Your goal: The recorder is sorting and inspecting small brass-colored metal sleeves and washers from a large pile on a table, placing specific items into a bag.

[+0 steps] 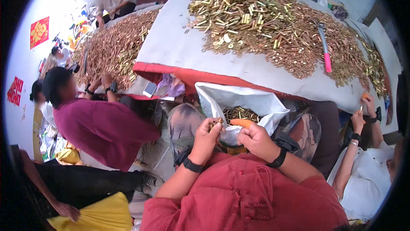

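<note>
My left hand [206, 134] is closed, pinching a small copper-coloured metal piece [219, 121] between thumb and fingertips; its exact kind is too small to tell. Just to its right is my right hand [256, 142], with an orange finger cover [241, 122] on the index finger. Its other fingers curl in, and whatever they hold is hidden. Both hands are over the near edge of an open white sack [267, 120], between my knees. Inside the sack lie many brass-coloured metal fasteners [241, 114].
Ahead, a grey-covered table [171, 45] carries a large heap of brass-coloured anchor bolts [252, 15] and washers [294, 62]. A pink-handled tool [327, 60] lies on the heap. Co-workers sit left [98, 120], right [363, 167] and across. A phone [150, 89] rests at the left table's edge.
</note>
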`<state>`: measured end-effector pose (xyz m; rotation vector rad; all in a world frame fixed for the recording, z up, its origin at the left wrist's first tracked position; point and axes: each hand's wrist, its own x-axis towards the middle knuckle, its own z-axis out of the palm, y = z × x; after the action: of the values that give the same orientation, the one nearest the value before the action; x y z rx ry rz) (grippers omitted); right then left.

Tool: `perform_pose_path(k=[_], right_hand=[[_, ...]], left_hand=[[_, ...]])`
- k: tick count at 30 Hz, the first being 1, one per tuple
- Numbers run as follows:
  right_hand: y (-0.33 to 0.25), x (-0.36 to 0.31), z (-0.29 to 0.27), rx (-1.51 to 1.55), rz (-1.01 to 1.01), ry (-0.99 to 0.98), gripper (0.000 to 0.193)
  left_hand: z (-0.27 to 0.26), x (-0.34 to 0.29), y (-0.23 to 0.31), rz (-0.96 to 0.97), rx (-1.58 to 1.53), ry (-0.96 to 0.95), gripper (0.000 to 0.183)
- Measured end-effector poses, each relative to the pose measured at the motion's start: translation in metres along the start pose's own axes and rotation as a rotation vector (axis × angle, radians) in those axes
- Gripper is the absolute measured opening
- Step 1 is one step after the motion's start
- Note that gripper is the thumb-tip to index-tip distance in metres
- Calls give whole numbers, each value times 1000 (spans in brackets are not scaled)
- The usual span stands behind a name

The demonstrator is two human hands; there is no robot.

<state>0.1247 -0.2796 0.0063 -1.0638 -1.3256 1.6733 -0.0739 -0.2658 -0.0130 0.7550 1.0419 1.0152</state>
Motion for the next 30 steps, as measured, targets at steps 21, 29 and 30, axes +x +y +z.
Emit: perform_pose_path(k=[21,29,30], right_hand=[[-15,0,-43,-219,-159,113,18],[-14,21,-64,-593,-255,221,26],[-15,24,-65,-644,-214,196,32]], left_hand=[[22,10,2,-146,147,-202,18],[15,15,-2,-173,38,-41,15],[12,15,0,-182,36,-27,15]])
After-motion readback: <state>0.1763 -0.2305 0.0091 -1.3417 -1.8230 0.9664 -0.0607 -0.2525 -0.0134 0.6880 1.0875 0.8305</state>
